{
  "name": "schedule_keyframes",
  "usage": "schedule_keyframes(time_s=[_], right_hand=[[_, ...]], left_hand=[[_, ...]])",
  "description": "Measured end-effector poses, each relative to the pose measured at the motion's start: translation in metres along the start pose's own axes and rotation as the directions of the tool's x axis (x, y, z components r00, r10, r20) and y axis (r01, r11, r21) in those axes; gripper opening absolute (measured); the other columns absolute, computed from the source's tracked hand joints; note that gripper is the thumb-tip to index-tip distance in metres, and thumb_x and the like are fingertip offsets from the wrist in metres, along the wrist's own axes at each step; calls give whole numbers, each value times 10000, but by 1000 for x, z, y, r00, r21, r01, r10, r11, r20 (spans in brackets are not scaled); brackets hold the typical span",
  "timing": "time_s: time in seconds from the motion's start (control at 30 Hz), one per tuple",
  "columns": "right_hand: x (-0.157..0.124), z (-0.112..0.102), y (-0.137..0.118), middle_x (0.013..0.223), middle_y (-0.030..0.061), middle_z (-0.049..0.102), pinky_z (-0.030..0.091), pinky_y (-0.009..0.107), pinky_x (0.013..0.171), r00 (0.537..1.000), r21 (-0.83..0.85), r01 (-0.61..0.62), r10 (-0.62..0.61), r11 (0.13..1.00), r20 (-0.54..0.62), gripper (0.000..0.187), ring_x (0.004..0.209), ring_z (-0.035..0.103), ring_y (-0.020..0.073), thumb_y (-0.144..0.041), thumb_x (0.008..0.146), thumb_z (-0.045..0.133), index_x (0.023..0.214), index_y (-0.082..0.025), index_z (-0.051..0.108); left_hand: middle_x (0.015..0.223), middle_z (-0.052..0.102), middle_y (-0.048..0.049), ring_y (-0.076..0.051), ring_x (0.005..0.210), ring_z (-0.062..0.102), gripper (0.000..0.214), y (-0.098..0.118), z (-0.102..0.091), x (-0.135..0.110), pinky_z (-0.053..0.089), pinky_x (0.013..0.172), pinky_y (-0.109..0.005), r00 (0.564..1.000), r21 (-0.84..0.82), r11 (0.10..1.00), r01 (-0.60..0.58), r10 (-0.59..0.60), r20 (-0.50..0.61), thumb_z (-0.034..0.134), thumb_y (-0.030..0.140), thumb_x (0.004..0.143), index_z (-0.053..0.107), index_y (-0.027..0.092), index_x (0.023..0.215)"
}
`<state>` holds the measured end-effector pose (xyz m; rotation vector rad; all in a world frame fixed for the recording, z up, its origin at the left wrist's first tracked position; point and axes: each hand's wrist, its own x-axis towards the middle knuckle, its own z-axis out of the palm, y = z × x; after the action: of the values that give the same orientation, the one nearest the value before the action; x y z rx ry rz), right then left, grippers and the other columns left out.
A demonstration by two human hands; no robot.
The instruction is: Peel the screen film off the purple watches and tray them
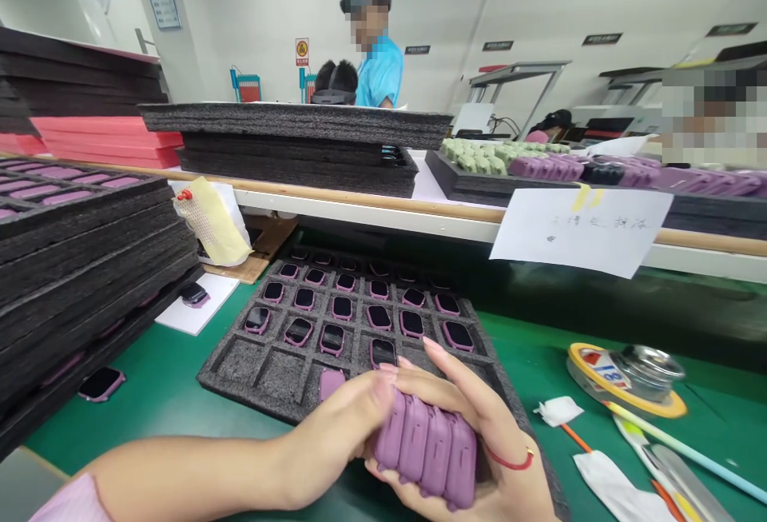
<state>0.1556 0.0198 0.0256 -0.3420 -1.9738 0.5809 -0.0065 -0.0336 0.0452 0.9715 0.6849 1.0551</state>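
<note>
A row of several purple smartwatch cases [425,450], pressed side by side, lies in my right hand [503,442]. Its palm and fingers wrap around the row from below and behind, and a red string bracelet circles that wrist. My left hand [353,410] closes on the left end of the row, with its thumb over the top edge; its other fingers are partly hidden. Just beyond both hands is a black foam tray [281,378] with square pockets. Dark-screened purple watches [342,308] fill its far rows, and one purple case [331,383] sits in the near row beside my left hand.
Stacked foam trays [89,266] rise at left, near a loose watch [101,384]. At right are a tape roll [623,378], swabs [617,486] and a pen [677,442]. A shelf [359,214] crosses behind, bearing more trays. Beyond it stands a person in blue [383,66].
</note>
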Motion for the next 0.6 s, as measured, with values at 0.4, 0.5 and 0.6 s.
schedule_keyframes(time_s=[0.4,0.5,0.6], right_hand=[[0,-6,-1,1209,136,709,598,481,1012,992,-36,20,-16,999,122,822,1129,695,345,-491,987,658,1628,-224,218],[2,-3,0,1234,123,702,565,482,1056,981,-46,120,-112,992,157,672,1178,675,304,-429,1074,506,1635,-241,188],[-1,-1,-1,1307,124,665,441,562,1157,974,-49,152,-142,987,177,741,1320,565,332,-445,1039,582,1632,-243,186]], left_hand=[[1010,676,-49,-220,990,631,516,12,4,4,518,901,-321,996,132,989,-70,62,62,979,178,578,704,143,1013],[997,694,-50,-243,1044,647,413,12,3,6,505,972,-346,990,113,987,-116,105,96,931,186,669,735,134,1029],[1051,723,-35,-238,1111,653,420,11,1,3,493,1012,-325,992,199,973,-119,110,57,885,158,720,745,164,1116]])
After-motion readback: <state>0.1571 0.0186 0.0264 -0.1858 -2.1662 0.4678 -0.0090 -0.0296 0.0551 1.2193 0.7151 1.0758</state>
